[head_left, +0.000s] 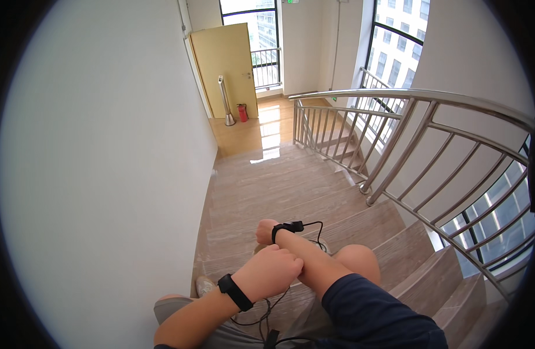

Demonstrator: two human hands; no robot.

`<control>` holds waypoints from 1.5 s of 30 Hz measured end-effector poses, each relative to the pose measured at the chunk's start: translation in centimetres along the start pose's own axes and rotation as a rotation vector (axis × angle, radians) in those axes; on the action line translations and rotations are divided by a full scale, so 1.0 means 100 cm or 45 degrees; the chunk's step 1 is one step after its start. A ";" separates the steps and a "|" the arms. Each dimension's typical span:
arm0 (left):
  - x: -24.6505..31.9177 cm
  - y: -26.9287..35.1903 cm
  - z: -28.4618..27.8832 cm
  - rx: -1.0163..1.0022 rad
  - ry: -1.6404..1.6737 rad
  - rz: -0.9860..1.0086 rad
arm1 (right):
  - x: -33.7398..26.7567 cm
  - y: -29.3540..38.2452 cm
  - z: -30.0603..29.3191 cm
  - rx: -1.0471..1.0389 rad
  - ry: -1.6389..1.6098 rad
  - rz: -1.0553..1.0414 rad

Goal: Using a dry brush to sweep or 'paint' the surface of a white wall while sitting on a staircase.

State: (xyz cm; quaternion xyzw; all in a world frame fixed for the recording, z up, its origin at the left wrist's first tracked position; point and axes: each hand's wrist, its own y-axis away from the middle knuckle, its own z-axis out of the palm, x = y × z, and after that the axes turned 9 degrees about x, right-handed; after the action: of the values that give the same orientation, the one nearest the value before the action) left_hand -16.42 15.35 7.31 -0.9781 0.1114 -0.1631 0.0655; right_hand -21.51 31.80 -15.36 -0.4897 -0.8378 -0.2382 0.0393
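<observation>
My left hand (pixel 269 270) is curled, its knuckles up, against the inner side of my right forearm (pixel 313 259). Around the left wrist runs a black strap (pixel 235 292). Beyond it, my right hand (pixel 264 231) is bent in with the fingers folded; its palm side is hidden. A second black wristband (pixel 276 233) sits on that wrist, and a small black device (pixel 292 226) with a cable (pixel 322 229) is attached to it. More black cable (pixel 267 312) hangs between my legs. I see nothing held in either hand.
Stone stairs (pixel 267 196) descend ahead to a landing (pixel 237 139). A white wall (pixel 106 174) borders the left, a stainless-steel railing (pixel 418 111) the right. By a yellow door (pixel 223 61) stand a red fire extinguisher (pixel 242 113) and a slim metal post (pixel 225 98). My shoe (pixel 204 286) rests near the wall.
</observation>
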 end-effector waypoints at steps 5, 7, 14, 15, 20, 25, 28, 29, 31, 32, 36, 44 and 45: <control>0.006 0.006 -0.011 0.200 -0.223 0.028 | 0.014 -0.005 -0.011 0.011 -0.127 0.118; 0.000 0.007 -0.020 0.296 -0.082 -0.001 | 0.032 -0.004 -0.019 0.079 -0.273 0.248; -0.035 0.015 -0.052 0.486 0.062 -0.127 | 0.109 0.032 -0.045 0.542 -0.794 0.957; -0.040 0.019 -0.052 0.503 0.084 -0.154 | 0.122 0.038 -0.047 0.621 -0.851 1.037; -0.072 0.042 -0.025 0.246 0.114 -0.308 | 0.174 0.059 -0.022 0.997 -1.250 1.479; -0.101 0.047 -0.002 0.276 0.303 -0.504 | 0.190 0.075 0.023 0.927 -1.475 1.738; -0.107 0.042 0.002 0.242 0.410 -0.473 | 0.189 0.082 0.034 0.826 -1.390 1.773; -0.107 0.040 0.003 0.202 0.453 -0.466 | 0.188 0.083 0.034 0.807 -1.362 1.760; -0.108 0.038 0.006 0.120 0.533 -0.454 | 0.186 0.084 0.032 0.749 -1.369 1.741; -0.108 0.037 0.009 0.114 0.536 -0.442 | 0.184 0.084 0.031 0.710 -1.318 1.717; -0.111 0.036 0.023 0.073 0.496 -0.408 | 0.175 0.082 0.026 0.651 -1.168 1.612; -0.108 0.040 0.035 0.109 0.464 -0.482 | 0.169 0.079 0.023 0.593 -1.117 1.499; -0.107 0.041 0.035 0.095 0.452 -0.489 | 0.169 0.078 0.023 0.584 -1.111 1.502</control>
State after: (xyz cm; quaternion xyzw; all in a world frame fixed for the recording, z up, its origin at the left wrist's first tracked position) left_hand -25.96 14.25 0.13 -0.9344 -0.0727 -0.3454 0.0487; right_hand -23.31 49.53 -9.47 -0.8847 -0.4060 0.2168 -0.0736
